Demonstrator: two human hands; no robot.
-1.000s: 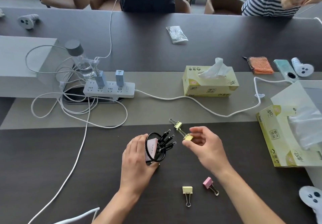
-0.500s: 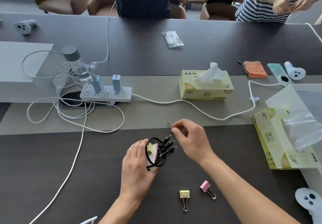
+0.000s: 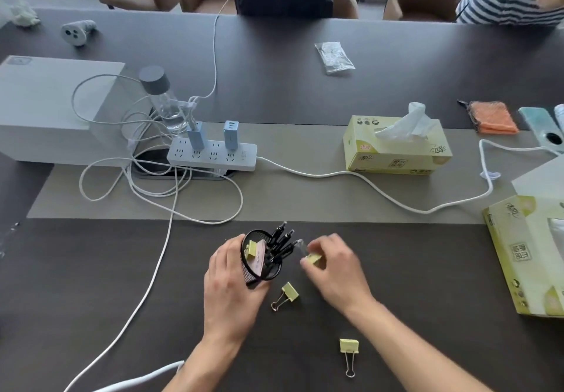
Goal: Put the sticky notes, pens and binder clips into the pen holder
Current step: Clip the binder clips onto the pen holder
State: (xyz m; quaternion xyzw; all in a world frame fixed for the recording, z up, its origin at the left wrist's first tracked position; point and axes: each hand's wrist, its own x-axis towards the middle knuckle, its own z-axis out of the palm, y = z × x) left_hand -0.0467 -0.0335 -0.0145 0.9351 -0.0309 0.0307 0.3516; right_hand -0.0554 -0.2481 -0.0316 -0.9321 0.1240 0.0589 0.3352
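Note:
My left hand grips the black mesh pen holder, which tilts to the right on the dark table. Inside it are several black pens, pink sticky notes and a yellow binder clip. My right hand is just right of the holder, its fingers pinched on another yellow binder clip. A third yellow clip lies on the table below the holder's mouth, and one more yellow clip lies nearer me. The pink clip is hidden, likely under my right forearm.
A white power strip with chargers and tangled white cables is at the back left. A tissue box stands behind, another tissue box at the right edge. People sit across the table.
My right hand went to the holder's mouth and drew back right. A yellow clip now sits in the holder, another lies on the table beside it. The pink clip has gone out of sight.

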